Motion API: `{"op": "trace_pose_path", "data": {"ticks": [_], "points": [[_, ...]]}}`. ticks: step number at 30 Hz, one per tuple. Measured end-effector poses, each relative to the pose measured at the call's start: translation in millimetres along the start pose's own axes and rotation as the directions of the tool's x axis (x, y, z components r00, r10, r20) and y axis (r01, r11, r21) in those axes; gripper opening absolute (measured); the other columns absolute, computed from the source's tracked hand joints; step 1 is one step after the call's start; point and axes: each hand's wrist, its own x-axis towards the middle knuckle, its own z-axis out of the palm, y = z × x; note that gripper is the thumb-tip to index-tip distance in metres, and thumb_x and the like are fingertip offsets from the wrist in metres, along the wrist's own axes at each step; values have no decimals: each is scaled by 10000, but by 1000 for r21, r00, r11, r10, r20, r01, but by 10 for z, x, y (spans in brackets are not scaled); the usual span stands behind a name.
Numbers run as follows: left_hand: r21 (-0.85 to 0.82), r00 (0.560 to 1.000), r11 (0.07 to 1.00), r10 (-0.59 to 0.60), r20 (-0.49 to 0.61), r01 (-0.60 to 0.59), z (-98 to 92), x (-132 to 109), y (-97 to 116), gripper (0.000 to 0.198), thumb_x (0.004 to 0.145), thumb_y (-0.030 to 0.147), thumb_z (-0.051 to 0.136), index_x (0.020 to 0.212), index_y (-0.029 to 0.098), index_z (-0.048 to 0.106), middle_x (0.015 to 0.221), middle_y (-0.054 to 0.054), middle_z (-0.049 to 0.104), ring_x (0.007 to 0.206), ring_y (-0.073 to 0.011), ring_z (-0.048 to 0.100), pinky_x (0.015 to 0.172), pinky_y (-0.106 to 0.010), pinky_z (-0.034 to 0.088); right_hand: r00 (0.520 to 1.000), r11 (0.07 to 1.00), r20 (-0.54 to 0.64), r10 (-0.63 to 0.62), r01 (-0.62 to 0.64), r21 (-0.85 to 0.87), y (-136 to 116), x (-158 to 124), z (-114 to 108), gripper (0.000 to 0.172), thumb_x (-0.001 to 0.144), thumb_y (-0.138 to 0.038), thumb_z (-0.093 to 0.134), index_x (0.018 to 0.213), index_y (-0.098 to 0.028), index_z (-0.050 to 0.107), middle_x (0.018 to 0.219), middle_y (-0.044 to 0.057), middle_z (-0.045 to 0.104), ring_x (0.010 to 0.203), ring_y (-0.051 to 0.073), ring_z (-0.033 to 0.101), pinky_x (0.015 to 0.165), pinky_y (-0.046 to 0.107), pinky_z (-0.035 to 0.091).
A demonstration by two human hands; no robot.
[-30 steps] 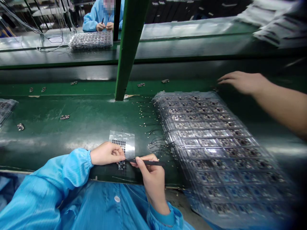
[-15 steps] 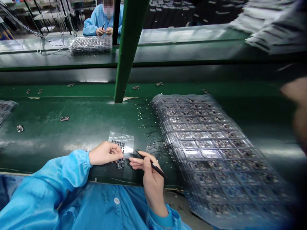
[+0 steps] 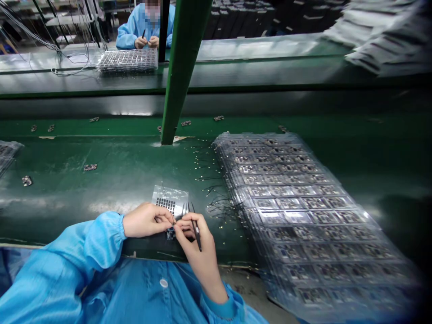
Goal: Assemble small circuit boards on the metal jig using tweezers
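**Both hands pinched over a small board at the belt's near edge**

I see my left hand (image 3: 146,220) and right hand (image 3: 195,240) meeting fingertip to fingertip over a tiny dark circuit board (image 3: 170,233) lying flat on the glossy green belt (image 3: 101,180). The right hand also grips slim black tweezers (image 3: 195,225), long axis running away from me, tips pointing toward a clear film sheet (image 3: 172,198) with a dotted grid. Stacked clear plastic trays (image 3: 303,207) sit to the right.
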Motion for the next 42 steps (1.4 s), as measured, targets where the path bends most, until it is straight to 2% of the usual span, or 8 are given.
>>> {"op": "trace_pose_path", "data": {"ticks": [9,21,27,32,36,39,40,42], "points": [[-157,999,987,-36,19,39,-4,-3,16,235,789,190,581,1015,127,592,708,-17,693,671,-130,670,676,-218,522,998,993,35,47,-50,108,-14,33,-41,158,822,-278,604,932,-205,516,717,-16,636,663,135,631,602,216,486],[-35,1000,999,-26,15,27,14,-6,5,252,789,173,583,1039,146,599,713,-6,706,675,-125,672,678,-203,511,1000,1000,10,17,-17,16,27,10,4,168,811,-249,586,952,-203,508,737,-13,616,667,134,618,582,212,484],[35,999,998,44,-5,-44,59,2,-26,235,782,136,583,1013,165,612,734,11,705,647,-100,651,659,-180,494,998,992,-21,-62,60,-107,74,-3,14,141,798,-228,581,927,-195,533,728,0,643,630,137,630,559,209,506],[0,998,1000,27,-64,-28,33,-13,-62,205,807,161,566,1004,163,623,767,-7,703,684,-105,649,653,-181,489,994,999,-108,-30,25,-48,124,-31,9,238,817,-332,592,1004,-186,576,808,52,703,736,192,682,629,255,549],[-127,982,992,-46,-184,22,-196,78,-151,145,813,217,582,913,131,643,758,-26,683,678,-102,626,624,-187,487,984,999,-175,33,-38,-23,175,-33,-18,348,869,-443,502,1065,-187,632,720,46,687,638,205,663,615,294,553],[-283,940,955,-171,-296,84,-617,278,-202,206,801,276,627,911,102,640,729,-37,671,620,-101,620,595,-208,510,963,999,-268,34,-40,-16,221,-10,-18,396,874,-492,470,1119,-234,643,641,14,623,499,184,586,536,299,519],[-302,896,947,-226,-382,110,-806,364,-208,218,793,279,644,916,98,641,734,-47,675,610,-103,623,586,-213,516,957,999,-289,24,-29,-13,234,0,-13,396,874,-498,466,1126,-250,644,649,12,617,481,181,569,524,306,508],[-276,758,950,-288,-585,148,-1226,539,-205,212,812,268,634,946,104,641,786,-69,688,639,-108,636,599,-212,525,955,1000,-297,10,-11,-4,253,18,-1,390,870,-500,469,1119,-261,650,699,26,637,487,189,573,522,324,505]]}}
